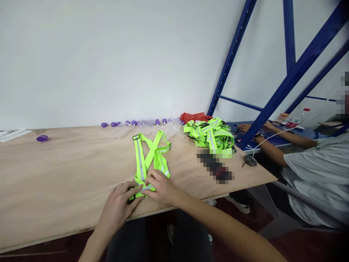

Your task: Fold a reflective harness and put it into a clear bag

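A neon-yellow reflective vest (140,160) made of straps with grey stripes lies on the wooden table in front of me. Its shoulder straps cross toward the back, and small black buckles show on them. My left hand (120,200) grips the lower left end of the vest, around a black buckle that the fingers partly cover. Close beside it, my right hand (161,187) has its fingers bent and closed on the waist strap. Both hands are near the table's front edge.
A heap of similar vests (212,134) lies at the back right, by a red plastic bag (195,117). Purple rolls (133,123) and clear bags (148,126) line the wall. Blue shelf posts (231,58) rise at right, near a seated co-worker (313,171).
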`<state>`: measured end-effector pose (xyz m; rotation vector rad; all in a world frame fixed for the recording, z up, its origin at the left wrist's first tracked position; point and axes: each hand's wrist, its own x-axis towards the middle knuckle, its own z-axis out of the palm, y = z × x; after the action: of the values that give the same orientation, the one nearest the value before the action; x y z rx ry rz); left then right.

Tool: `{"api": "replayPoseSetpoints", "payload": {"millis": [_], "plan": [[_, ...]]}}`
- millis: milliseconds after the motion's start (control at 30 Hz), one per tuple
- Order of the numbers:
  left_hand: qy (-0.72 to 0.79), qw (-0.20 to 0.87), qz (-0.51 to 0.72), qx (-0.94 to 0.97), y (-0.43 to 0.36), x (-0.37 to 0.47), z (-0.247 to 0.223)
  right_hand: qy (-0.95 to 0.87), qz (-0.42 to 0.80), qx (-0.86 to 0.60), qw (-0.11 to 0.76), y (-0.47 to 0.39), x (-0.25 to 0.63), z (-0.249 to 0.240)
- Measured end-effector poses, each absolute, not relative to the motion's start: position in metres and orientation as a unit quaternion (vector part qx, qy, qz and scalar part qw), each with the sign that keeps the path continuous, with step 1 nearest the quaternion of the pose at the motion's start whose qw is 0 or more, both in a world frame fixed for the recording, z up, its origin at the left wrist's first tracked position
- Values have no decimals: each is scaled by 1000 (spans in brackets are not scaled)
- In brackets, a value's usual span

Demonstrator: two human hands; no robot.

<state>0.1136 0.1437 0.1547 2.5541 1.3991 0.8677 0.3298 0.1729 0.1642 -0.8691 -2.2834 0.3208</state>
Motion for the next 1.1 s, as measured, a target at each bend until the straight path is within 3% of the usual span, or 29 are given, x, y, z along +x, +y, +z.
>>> {"api": "replayPoseSetpoints", "payload": {"millis": [167, 333, 500, 700, 800, 1100], "plan": [[444, 42, 307, 841, 144, 111, 152, -916, -4, -355, 189, 172, 343, 169], [454, 4, 291, 842, 141, 105, 157, -942, -55, -308, 120, 180, 343, 181], [476, 1, 249, 844, 138, 102, 161, -934, 38, -286, 211, 193, 343, 166], [404, 104, 239, 877, 135, 102, 173, -854, 210, -318, 354, 200, 347, 155], [358, 118, 274, 885, 141, 105, 172, -828, 276, -325, 364, 199, 349, 160], [359, -33, 267, 894, 151, 135, 175, -817, 316, -332, 350, 194, 353, 163]]}}
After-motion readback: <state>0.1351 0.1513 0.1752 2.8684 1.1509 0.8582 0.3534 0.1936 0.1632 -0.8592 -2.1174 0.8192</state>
